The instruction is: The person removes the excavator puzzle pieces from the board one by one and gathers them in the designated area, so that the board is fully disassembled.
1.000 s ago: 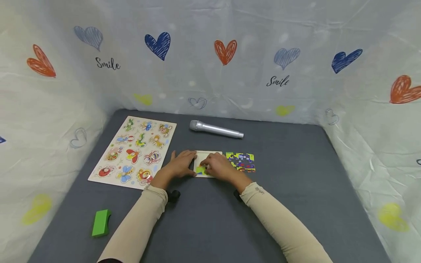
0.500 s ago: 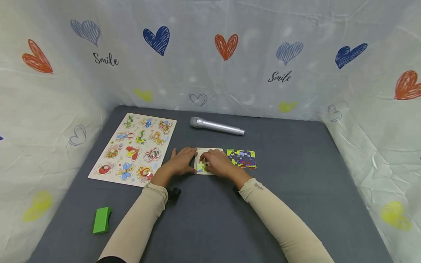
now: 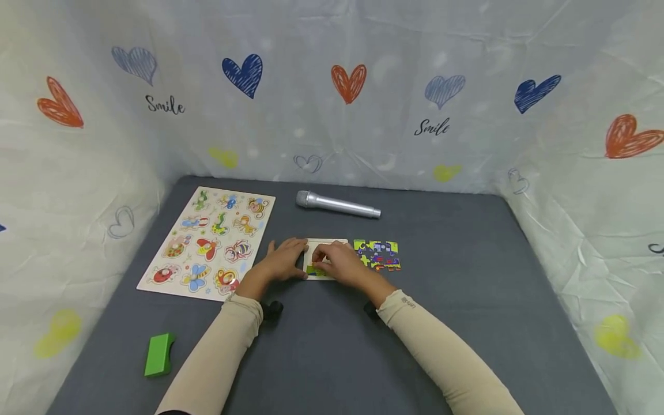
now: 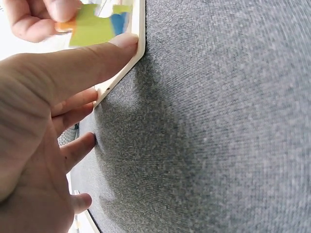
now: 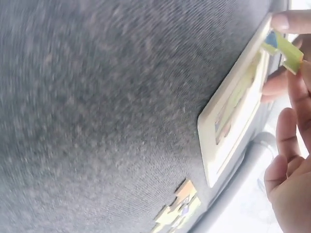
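Note:
A pale puzzle tray [image 3: 313, 249] lies flat at the middle of the table. My left hand [image 3: 282, 260] steadies its left side, the straight thumb on the rim at the near corner and fingertips at the edge. My right hand [image 3: 339, 262] pinches a yellow-green puzzle piece [image 4: 92, 31] with a blue patch and an orange edge. In the right wrist view this piece [image 5: 291, 53] is tilted over the tray [image 5: 206, 128], near the left thumb. Printed pieces line part of the tray's inside. Just right of the tray lie several colourful puzzle pieces [image 3: 377, 255].
A silver microphone [image 3: 339, 204] lies beyond the tray. On the left is a large board with insect pictures [image 3: 207, 248], close by the left wrist. A green block [image 3: 159, 354] sits near the left forearm. White curtains with hearts [image 3: 347, 144] surround the grey table [image 3: 456, 288].
The right hand's fingertips have shifted slightly left over the tray and hold the green piece there. The left hand stays at the tray's edge. The head view has tilted a little.

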`<state>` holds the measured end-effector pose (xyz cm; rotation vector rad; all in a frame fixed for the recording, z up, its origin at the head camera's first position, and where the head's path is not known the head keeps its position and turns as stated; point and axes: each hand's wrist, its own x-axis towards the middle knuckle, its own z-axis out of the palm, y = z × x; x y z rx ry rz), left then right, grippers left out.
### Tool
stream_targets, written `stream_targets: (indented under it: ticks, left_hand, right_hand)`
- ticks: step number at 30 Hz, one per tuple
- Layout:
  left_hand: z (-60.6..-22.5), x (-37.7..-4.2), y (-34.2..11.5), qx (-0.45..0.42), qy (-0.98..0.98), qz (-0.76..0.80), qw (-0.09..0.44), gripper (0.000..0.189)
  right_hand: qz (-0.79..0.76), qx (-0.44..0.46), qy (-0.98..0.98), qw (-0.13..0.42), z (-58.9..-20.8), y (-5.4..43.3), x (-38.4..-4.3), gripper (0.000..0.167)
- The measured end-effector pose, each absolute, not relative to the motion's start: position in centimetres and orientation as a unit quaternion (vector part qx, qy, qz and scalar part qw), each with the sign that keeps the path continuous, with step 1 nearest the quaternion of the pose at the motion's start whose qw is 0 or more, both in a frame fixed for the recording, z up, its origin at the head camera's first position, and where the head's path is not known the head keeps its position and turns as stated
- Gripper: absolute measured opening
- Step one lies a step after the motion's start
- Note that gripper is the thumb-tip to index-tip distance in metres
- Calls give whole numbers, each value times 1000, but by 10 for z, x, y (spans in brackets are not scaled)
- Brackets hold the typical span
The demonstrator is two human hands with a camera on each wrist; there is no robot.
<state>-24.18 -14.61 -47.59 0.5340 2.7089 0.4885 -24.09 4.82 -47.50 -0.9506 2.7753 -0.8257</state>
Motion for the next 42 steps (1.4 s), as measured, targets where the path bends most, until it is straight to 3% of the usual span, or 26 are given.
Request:
stream_targets:
  ticks: [11, 19, 36, 42]
  left_hand:
    - [-474, -243, -144, 191, 951, 171, 171, 73]
    - [-473, -245, -149, 184, 952, 167, 178, 73]
    - [-470, -247, -146, 200, 949, 175, 170, 72]
    - [-474, -245, -145, 190, 950, 170, 181, 74]
  right_hand:
    - [-330, -237, 907, 111, -451, 119, -240, 6]
    - [-298, -244, 911, 144, -459, 144, -238, 6]
    - [-271, -239, 924, 127, -463, 130, -241, 10]
    - [-224, -306, 922, 78, -473, 100, -242, 16]
